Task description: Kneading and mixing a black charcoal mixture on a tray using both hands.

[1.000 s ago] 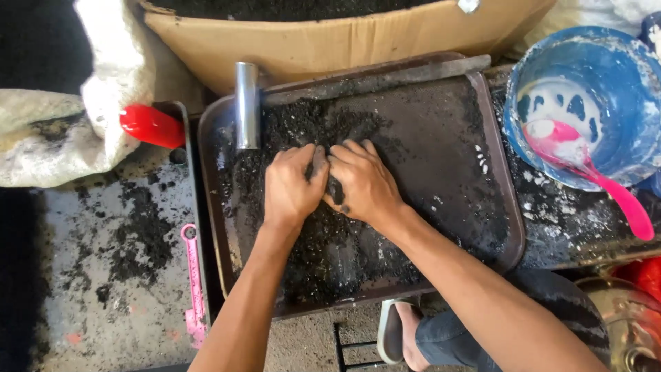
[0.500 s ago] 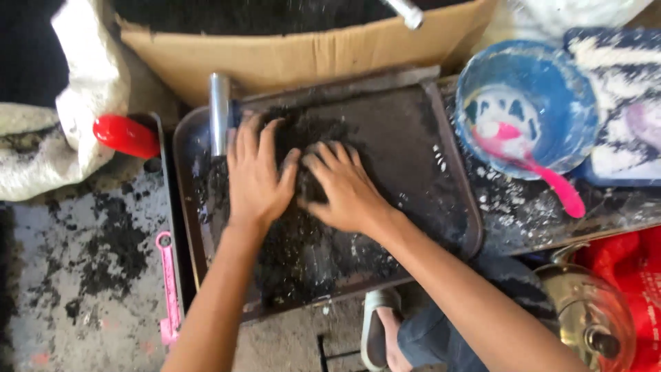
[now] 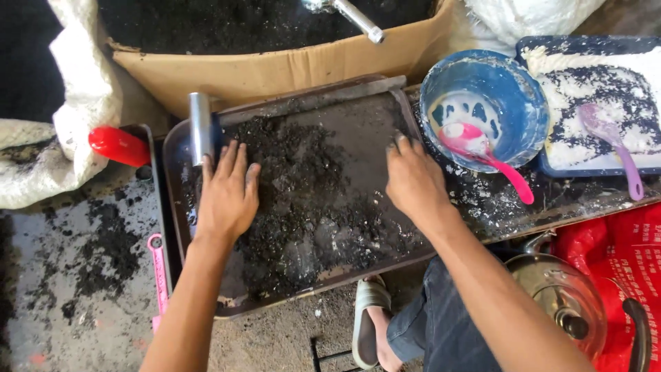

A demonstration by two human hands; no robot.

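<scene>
Across the top sits a big brown cardboard box (image 3: 275, 65), open, with dark crumbly stuff inside; it stands right behind the tray, close enough to scoop from. Beside it on the left slumps a white sack (image 3: 76, 103).

Below the box lies a wide dark metal tray (image 3: 372, 131) with raised edges that keep the black crumbly mix (image 3: 310, 200) from spilling off. The mix is spread thin over most of the tray.

On the right, a red plastic bag (image 3: 613, 275) lies by a shiny kettle (image 3: 561, 296). Above them a blue flat tray (image 3: 592, 103) holds white powder, black bits and a purple spoon (image 3: 609, 138). Next to it a blue bowl (image 3: 482, 110) holds a pink spoon (image 3: 482, 151).

Both hands rest flat, palms down. Left hand (image 3: 227, 196) lies on the mix near the tray's left side, its fingers (image 3: 231, 162) spread and holding nothing. Right hand (image 3: 413, 182) presses near the tray's right edge, also flat and holding nothing.

A shiny metal tube (image 3: 200, 127) lies at the tray's corner, a red handle (image 3: 118, 146) beside it.
</scene>
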